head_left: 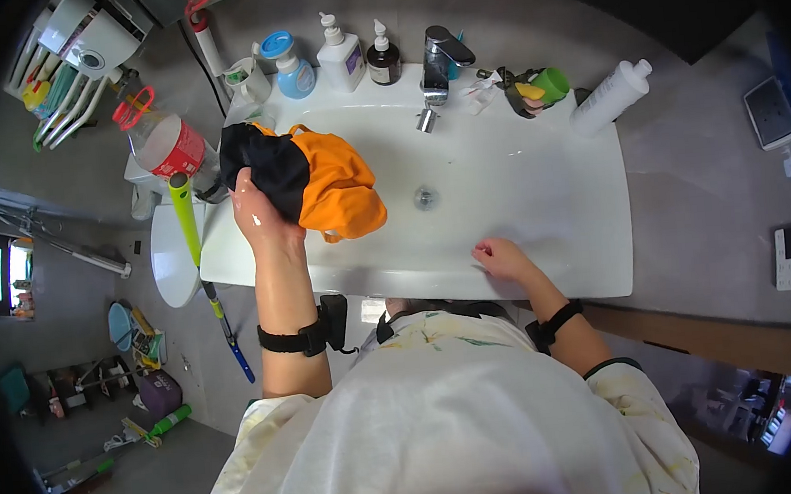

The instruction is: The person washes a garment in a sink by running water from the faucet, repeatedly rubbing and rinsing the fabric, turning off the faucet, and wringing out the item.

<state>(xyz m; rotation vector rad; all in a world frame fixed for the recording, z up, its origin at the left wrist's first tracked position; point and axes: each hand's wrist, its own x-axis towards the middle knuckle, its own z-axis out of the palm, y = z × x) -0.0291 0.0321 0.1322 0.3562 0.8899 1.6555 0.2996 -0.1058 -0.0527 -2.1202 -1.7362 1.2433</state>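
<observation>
Holding orange-and-black cloth (339,182) over the sink (502,183), left hand (263,216) clamped on it, thumb uppermost. Right hand (505,261) near front rim (417,282), fingers curled together.

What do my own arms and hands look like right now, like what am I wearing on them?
Your left hand and right hand are bare, with no gloves. Each forearm wears a black strap with a black block; a short, thin dark tail curls beside the left block. The short sleeves are whitish, with faint yellow and green patterning and a dark edge on the right.
</observation>
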